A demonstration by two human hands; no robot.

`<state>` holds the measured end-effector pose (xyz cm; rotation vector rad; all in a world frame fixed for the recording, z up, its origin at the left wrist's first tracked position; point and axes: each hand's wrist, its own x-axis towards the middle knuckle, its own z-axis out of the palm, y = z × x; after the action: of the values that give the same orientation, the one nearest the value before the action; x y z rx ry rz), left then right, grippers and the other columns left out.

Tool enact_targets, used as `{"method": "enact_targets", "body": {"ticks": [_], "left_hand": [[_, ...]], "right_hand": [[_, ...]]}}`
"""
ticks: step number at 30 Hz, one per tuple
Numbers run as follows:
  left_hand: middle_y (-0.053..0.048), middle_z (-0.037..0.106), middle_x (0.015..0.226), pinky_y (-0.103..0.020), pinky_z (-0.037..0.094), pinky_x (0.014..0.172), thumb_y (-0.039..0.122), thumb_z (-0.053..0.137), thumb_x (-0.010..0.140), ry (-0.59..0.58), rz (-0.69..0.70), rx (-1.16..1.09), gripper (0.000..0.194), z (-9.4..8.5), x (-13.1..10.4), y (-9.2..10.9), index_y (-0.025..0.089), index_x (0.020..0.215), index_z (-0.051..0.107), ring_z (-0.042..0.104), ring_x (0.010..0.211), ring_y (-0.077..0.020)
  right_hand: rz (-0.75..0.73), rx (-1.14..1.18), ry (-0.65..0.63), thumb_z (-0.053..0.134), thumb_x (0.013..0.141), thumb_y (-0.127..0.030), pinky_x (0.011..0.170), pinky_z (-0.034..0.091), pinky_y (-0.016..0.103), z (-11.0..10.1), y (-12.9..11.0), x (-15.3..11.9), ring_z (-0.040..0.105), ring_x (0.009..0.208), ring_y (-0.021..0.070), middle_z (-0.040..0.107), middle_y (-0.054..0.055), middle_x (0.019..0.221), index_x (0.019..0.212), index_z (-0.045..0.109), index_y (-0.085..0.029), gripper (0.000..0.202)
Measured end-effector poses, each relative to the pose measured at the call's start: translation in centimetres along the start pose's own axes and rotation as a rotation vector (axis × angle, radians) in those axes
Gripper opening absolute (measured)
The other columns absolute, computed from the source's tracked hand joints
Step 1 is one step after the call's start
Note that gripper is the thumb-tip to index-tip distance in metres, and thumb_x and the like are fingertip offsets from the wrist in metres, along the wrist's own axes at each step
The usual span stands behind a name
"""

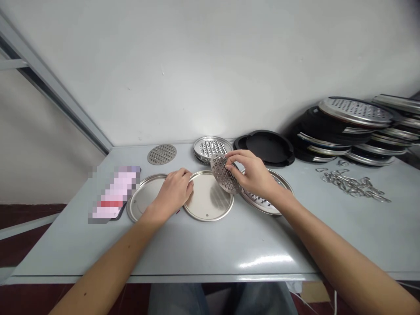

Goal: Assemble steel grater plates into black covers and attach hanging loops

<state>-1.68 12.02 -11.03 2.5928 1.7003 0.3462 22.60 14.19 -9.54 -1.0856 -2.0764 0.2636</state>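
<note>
My right hand [251,173] pinches a round metal grater disc [220,168] near its upper edge. The disc tilts above the right side of a smooth round metal tray [208,201] with a raised rim. My left hand [175,188] lies between this tray and a second such tray [141,199], which it partly covers. Its fingers are curled together at the middle tray's left rim; whatever lies under them is hidden. Beneath my right hand is a larger round grater plate [285,183], partly covered by the hand and forearm.
At the back lie another grater disc [162,155], a small stack of rimmed graters [213,146] and black round trays [271,146]. Tall stacks of graters and black trays [357,111] stand right, behind a pile of wire clips [354,183]. A blurred-out phone [114,194] lies left.
</note>
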Motion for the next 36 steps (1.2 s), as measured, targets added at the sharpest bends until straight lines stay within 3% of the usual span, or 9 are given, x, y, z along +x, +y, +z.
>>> {"method": "enact_targets", "body": {"ticks": [12,20,36], "left_hand": [[-0.006,0.064,0.114,-0.036,0.046,0.089,0.025,0.049,0.092,0.054,-0.008,-0.131,0.024,-0.8,-0.6,-0.5,0.020,0.111,0.061,0.060,0.101,-0.0226],[-0.002,0.071,0.095,-0.033,0.047,0.085,0.020,0.053,0.088,0.032,-0.035,-0.151,0.019,-1.8,-1.1,-0.3,0.022,0.084,0.072,0.063,0.093,-0.0209],[-0.007,0.069,0.084,-0.037,0.044,0.079,0.015,0.052,0.089,0.053,0.066,0.225,0.024,-0.6,-1.1,0.5,0.018,0.076,0.071,0.060,0.079,-0.0234]], "right_hand": [[-0.038,-0.027,0.006,0.054,0.087,-0.019,0.091,0.047,0.044,-0.1,0.0,0.0,0.058,0.104,0.0256,0.066,0.007,0.109,0.082,0.062,-0.022,0.010],[-0.049,-0.053,-0.007,0.054,0.088,-0.017,0.089,0.048,0.042,-0.1,-0.2,-0.1,0.058,0.102,0.0251,0.066,0.007,0.109,0.081,0.061,-0.022,0.010],[-0.085,-0.067,-0.013,0.054,0.088,-0.017,0.089,0.047,0.044,0.2,0.1,-0.1,0.058,0.102,0.0256,0.066,0.007,0.109,0.083,0.061,-0.022,0.010]]}}
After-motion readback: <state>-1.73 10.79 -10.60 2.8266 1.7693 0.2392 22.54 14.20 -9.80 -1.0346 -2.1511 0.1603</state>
